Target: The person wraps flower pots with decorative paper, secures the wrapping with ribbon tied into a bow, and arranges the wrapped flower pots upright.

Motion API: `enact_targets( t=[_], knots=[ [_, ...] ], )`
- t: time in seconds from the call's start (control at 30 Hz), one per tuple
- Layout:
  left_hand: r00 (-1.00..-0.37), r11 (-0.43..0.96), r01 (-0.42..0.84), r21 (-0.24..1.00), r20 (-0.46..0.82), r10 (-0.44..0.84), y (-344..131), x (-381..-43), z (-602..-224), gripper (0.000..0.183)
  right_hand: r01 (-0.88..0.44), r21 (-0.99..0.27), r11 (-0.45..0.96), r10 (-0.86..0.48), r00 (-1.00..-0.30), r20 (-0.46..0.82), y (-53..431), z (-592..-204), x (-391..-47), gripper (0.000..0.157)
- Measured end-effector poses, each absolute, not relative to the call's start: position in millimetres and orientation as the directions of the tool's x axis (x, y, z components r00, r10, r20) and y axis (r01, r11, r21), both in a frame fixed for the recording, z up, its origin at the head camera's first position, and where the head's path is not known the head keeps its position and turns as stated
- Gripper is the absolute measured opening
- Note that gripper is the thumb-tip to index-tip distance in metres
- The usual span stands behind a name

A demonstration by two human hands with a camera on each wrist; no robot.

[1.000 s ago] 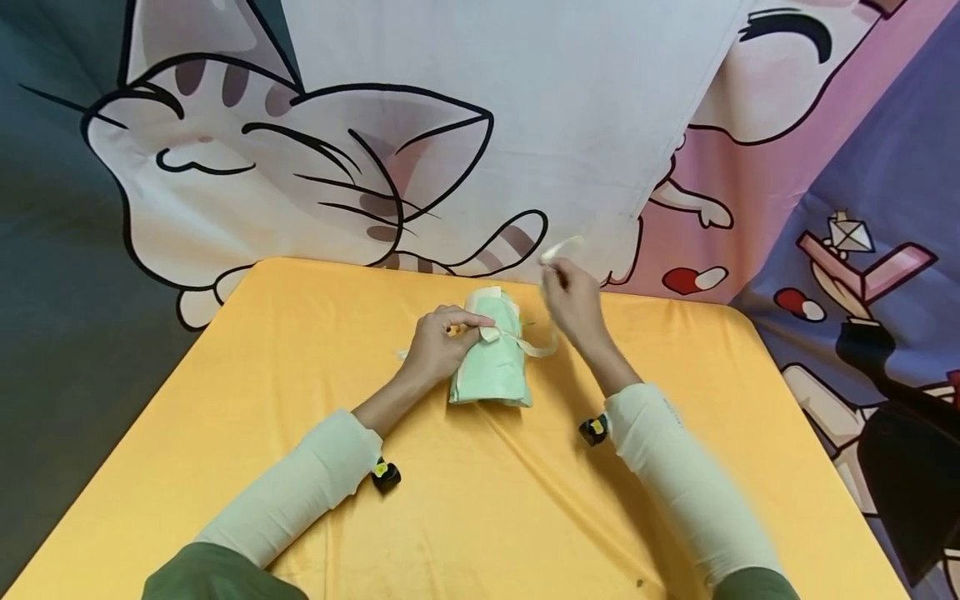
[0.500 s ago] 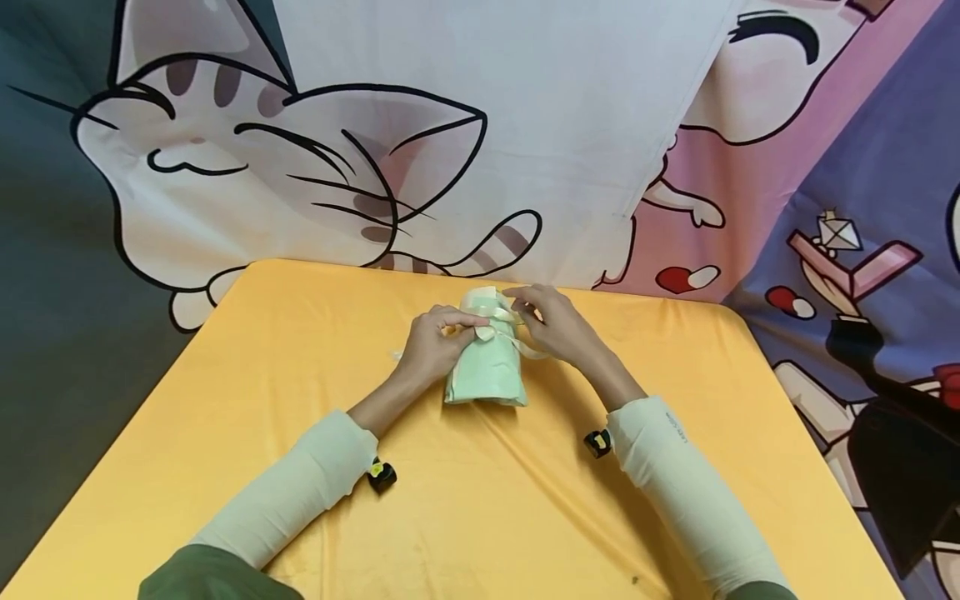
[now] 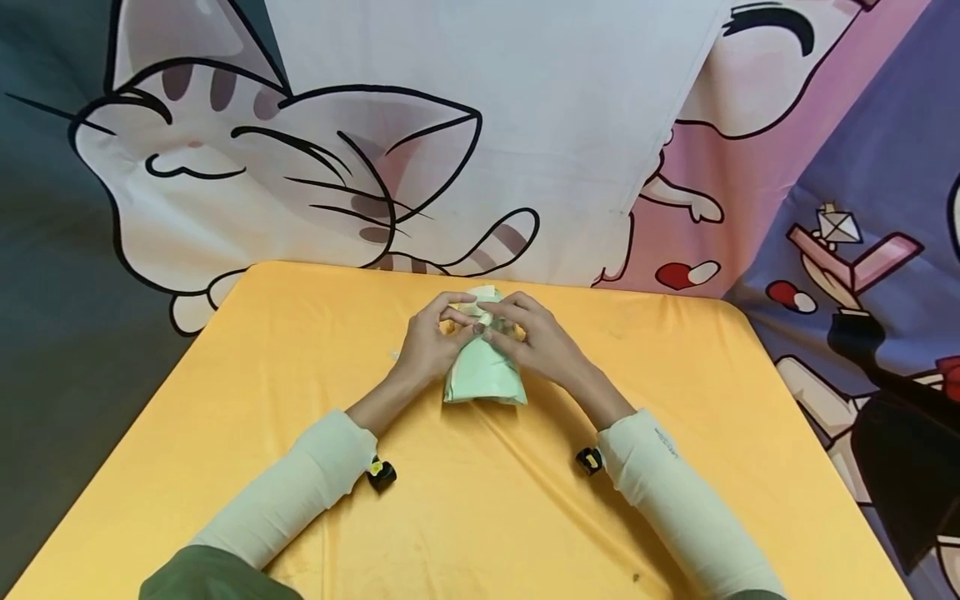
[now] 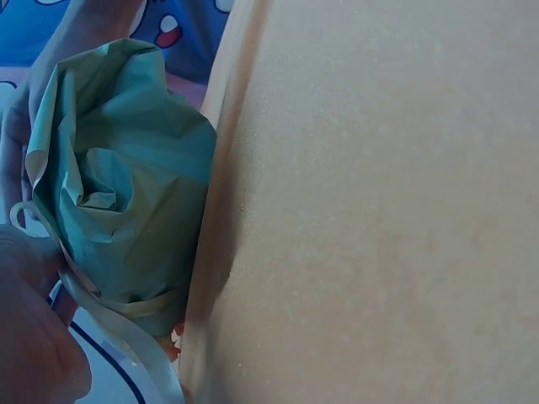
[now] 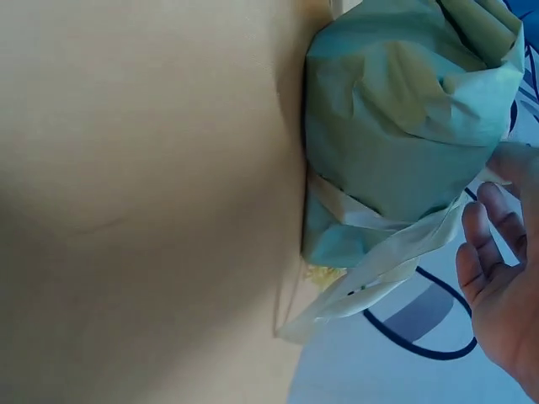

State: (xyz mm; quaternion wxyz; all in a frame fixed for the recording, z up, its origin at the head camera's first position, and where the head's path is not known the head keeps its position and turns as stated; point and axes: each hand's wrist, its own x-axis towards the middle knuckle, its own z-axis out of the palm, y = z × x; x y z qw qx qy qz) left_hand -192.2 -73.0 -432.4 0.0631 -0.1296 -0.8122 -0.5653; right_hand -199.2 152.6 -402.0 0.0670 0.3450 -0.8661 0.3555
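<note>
A bundle wrapped in pale green paper (image 3: 485, 379) lies on the table, its crumpled folded end facing the person. Round its middle runs a cream ribbon (image 5: 404, 248), whose loose length trails down the far side in the right wrist view. My left hand (image 3: 431, 340) pinches the ribbon on top of the bundle between thumb and fingers. From the other side my right hand (image 3: 543, 340) meets it there, thumb and forefinger also pinching the ribbon. The fingertips nearly touch and partly hide a knot or loop. Small yellow bits (image 5: 324, 275) peek out beyond the paper's far end.
A yellow cloth (image 3: 360, 533) covers the table, with a small dark speck (image 3: 636, 577) near the front. Cartoon-printed curtains (image 3: 555, 125) hang right behind the table's back edge and along the right. Small black wrist cameras (image 3: 381, 475) hang below both sleeves.
My right hand has come down and left from beside the bundle, bringing the ribbon's raised end over to the left hand at the middle. The left hand and bundle have barely moved.
</note>
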Motion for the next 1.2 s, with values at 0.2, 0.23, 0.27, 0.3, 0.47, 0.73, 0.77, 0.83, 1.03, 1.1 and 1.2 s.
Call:
enact_targets(
  t=[0.2,0.23,0.27,0.3,0.47,0.73,0.77,0.83,1.03,1.1,1.2],
  knots=[
    [-0.961,0.338,0.276,0.900,0.250,0.118,-74.3,-194.8,-432.4,0.047,-0.757,-0.304,0.578,-0.645,-0.653,0.397,140.5,-393.0,-209.7,0.043],
    [-0.962,0.341,0.273,0.900,0.249,0.114,-74.3,-195.2,-432.7,0.047,-0.772,-0.251,0.584,-0.660,-0.631,0.407,139.2,-391.9,-210.7,0.041],
    [-0.962,0.338,0.271,0.901,0.248,0.111,-74.4,-195.2,-432.5,0.047,-0.783,-0.201,0.589,-0.670,-0.612,0.419,138.4,-391.3,-211.8,0.038],
    [-0.963,0.334,0.268,0.904,0.246,0.108,-74.5,-195.2,-432.5,0.046,-0.790,-0.160,0.592,-0.679,-0.596,0.429,137.8,-391.0,-212.4,0.035],
    [-0.975,0.288,0.220,0.932,0.204,0.085,-75.5,-195.9,-432.8,0.037,-0.768,-0.079,0.636,-0.645,-0.585,0.493,136.5,-396.6,-211.2,0.023],
    [-0.986,0.148,0.161,0.976,0.153,0.070,-77.6,-198.8,-436.9,0.027,-0.720,-0.206,0.663,-0.551,-0.656,0.516,134.3,-407.1,-208.2,0.021],
    [-0.985,0.144,0.163,0.976,0.153,0.077,-77.8,-199.3,-436.3,0.027,-0.716,-0.212,0.664,-0.548,-0.661,0.513,134.3,-406.9,-208.0,0.021],
    [-0.983,0.149,0.174,0.973,0.162,0.091,-79.1,-201.1,-434.9,0.025,-0.711,-0.217,0.669,-0.544,-0.667,0.508,134.5,-406.9,-207.9,0.022],
    [-0.971,0.311,0.235,0.921,0.206,0.126,-88.3,-212.9,-430.3,0.021,-0.702,-0.247,0.668,-0.542,-0.686,0.485,135.5,-408.2,-209.2,0.015],
    [-0.968,0.378,0.243,0.893,0.197,0.157,-91.2,-217.6,-430.8,0.023,-0.699,-0.264,0.665,-0.546,-0.695,0.468,135.6,-408.2,-209.5,0.015],
    [-0.966,0.432,0.235,0.871,0.160,0.202,-93.1,-221.7,-431.8,0.022,-0.691,-0.284,0.665,-0.556,-0.712,0.430,136.6,-408.1,-209.9,0.016]
  ],
)
